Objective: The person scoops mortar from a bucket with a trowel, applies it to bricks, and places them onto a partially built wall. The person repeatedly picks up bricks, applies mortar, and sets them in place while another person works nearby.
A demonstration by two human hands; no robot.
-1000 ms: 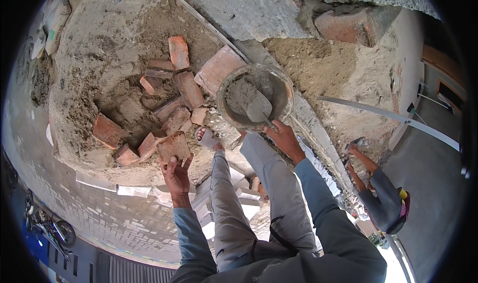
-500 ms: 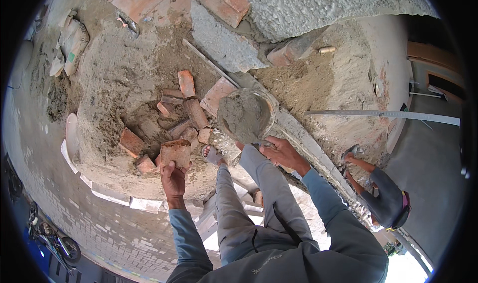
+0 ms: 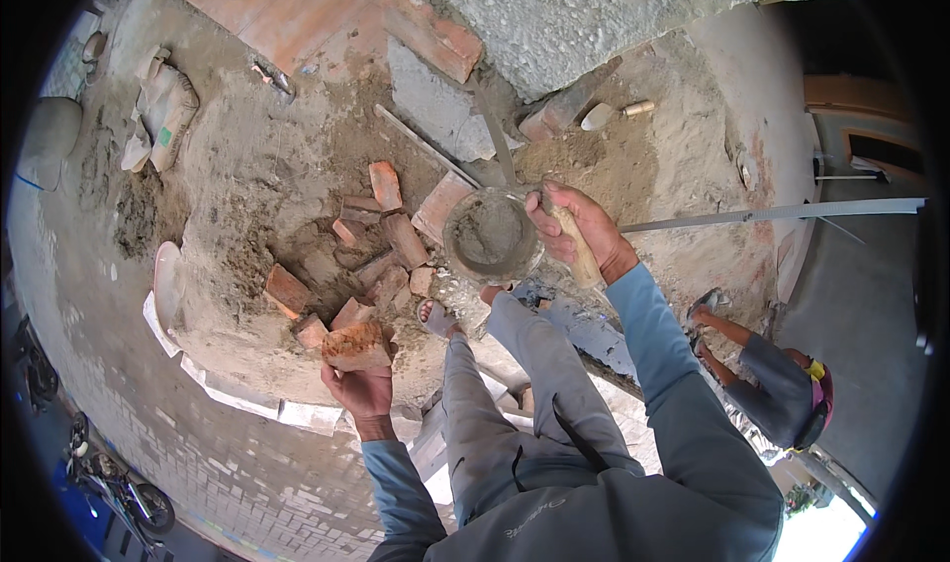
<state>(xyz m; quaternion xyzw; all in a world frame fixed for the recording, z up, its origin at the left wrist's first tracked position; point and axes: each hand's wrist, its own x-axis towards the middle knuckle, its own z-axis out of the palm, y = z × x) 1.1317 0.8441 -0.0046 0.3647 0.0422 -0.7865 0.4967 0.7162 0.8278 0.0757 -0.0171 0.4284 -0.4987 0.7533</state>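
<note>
A broken red-orange brick rests in my left hand, with fingers and thumb closed round its lower side. My right hand is wrapped round the pale wooden handle of a trowel. Its blade shows nearly edge-on and points away from me, beyond the bucket. Below that blade, between my hands, stands a round bucket with grey wet mortar inside.
Several loose bricks lie heaped on sandy ground left of the bucket. A rough concrete slab fills the far side. A long metal strip juts in from the right. Another person is at the right. A sack lies far left.
The trowel has come up out of the mortar and turned edge-on, my right hand rising with it. My left hand still holds the brick, now tipped differently. The whole view has shifted slightly.
</note>
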